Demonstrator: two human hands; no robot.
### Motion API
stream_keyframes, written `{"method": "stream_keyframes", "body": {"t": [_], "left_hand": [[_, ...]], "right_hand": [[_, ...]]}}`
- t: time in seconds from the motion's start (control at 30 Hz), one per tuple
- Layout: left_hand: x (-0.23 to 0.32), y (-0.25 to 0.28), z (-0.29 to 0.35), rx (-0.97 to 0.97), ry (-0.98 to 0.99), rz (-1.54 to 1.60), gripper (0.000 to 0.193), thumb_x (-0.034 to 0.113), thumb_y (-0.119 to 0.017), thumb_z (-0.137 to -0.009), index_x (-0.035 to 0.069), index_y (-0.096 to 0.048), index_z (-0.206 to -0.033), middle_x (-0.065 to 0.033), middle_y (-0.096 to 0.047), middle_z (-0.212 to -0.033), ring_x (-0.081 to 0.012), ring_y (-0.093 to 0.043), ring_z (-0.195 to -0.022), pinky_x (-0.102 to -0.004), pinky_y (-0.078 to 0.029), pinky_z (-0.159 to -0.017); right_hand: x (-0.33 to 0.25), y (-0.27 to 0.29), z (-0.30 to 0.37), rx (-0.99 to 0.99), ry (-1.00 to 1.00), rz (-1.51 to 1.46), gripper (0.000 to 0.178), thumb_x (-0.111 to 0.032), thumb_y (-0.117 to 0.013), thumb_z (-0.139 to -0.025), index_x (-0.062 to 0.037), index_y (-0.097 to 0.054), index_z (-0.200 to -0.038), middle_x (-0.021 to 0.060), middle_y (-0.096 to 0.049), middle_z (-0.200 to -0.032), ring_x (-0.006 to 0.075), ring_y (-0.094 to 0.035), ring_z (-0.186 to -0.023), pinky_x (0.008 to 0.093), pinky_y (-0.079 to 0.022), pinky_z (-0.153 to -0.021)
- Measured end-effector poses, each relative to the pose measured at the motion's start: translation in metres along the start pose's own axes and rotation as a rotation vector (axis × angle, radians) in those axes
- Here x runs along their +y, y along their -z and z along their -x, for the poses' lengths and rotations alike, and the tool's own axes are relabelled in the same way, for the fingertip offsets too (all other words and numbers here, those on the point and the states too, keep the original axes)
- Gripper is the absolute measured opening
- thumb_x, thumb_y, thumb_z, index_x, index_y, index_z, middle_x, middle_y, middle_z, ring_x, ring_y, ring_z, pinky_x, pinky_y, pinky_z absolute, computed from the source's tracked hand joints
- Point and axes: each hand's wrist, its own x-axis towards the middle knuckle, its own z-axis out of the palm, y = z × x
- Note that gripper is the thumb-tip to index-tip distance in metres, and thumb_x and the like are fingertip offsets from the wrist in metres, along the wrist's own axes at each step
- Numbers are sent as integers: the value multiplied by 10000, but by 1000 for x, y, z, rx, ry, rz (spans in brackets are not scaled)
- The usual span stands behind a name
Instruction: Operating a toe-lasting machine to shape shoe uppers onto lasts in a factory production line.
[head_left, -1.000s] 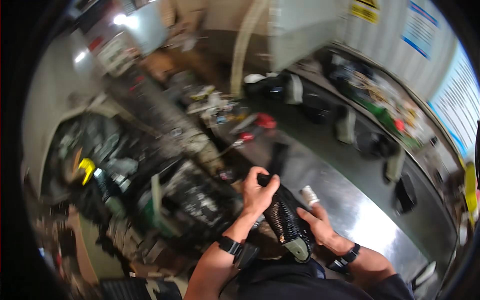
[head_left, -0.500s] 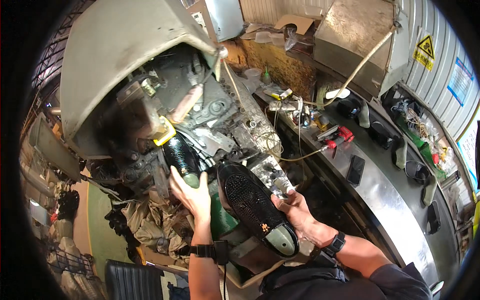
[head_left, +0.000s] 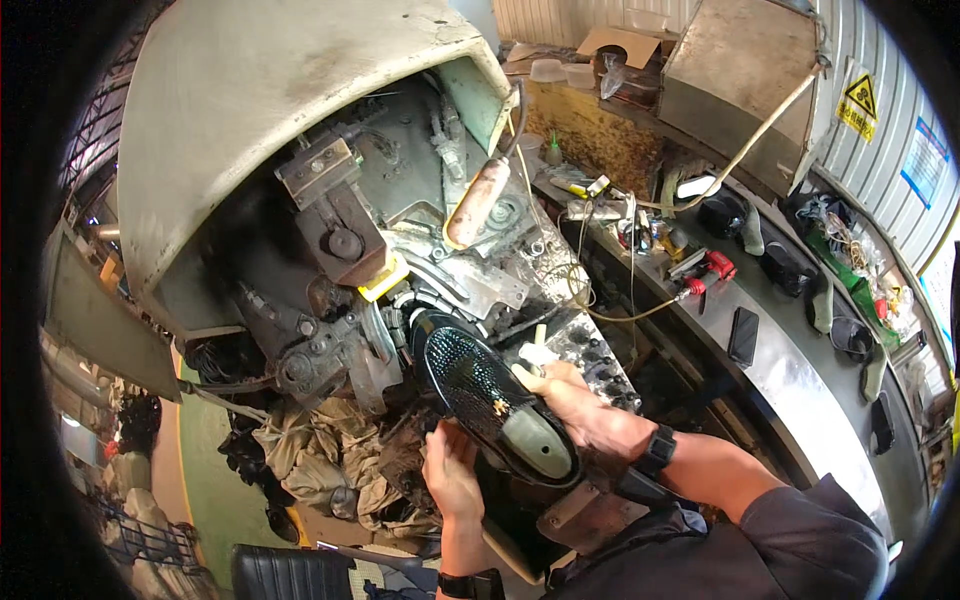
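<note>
I have the hooded machine ahead; before it, the black shoe, held along its side by my closed right hand; my left hand, half-curled beside it, contact unclear; I judge this positioning, next calling for careful alignment.

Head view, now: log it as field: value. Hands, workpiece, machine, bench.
workpiece: glossy black textured shoe upper on a grey-green last, top side up, toe toward the machine
right hand: gripping the upper's right edge
left hand: fingers curled by its left side; contact unclear
machine: large pale hood over dark metalwork; yellow part beyond the toe
bench: steel top to the right, with black smartphone and red handheld tool
</note>
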Motion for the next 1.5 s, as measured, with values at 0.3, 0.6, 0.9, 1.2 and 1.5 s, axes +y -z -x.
{"method": "stream_keyframes", "body": {"t": [0.3,0.6,0.9,1.2,1.5], "left_hand": [[10,-18,-52,213,-60,-134,149,163,-647,-995,19,-683,-979,-66,-712,-976,-136,-650,-831,-268,-519,-763],[-7,-28,-60,352,-94,-41,209,208,-666,-986,13,-659,-912,-68,-702,-973,-168,-622,-866,-328,-508,-855],[-51,-24,-85,548,-153,80,301,320,-588,-1029,31,-631,-1101,-101,-679,-1117,-235,-651,-973,-401,-550,-859],[-63,-19,-94,565,-247,100,270,284,-601,-1028,25,-670,-1003,-76,-706,-1036,-186,-664,-853,-337,-560,-740],[-69,81,-48,-2,-54,-1693,424,404,-628,-964,-13,-698,-978,-233,-691,-1016,-389,-661,-919,-431,-543,-768]], "right_hand": [[15,-27,-66,127,59,45,486,-129,-681,-962,22,-488,-1382,123,-599,-1221,177,-599,-1017,311,-527,-852],[25,-5,-93,99,112,330,418,-143,-669,-967,-16,-545,-1345,93,-626,-1188,152,-608,-1042,296,-540,-877],[53,15,-115,-33,218,156,452,-195,-680,-971,-13,-535,-1358,43,-684,-1125,103,-622,-964,259,-519,-866],[59,17,-119,-15,107,-12,495,-226,-752,-913,-5,-580,-1321,74,-675,-1239,134,-582,-1143,301,-234,-1160],[17,43,-91,-48,-140,39,298,-245,-626,-1009,-39,-537,-1205,193,-700,-1074,237,-725,-801,289,-605,-720]]}}
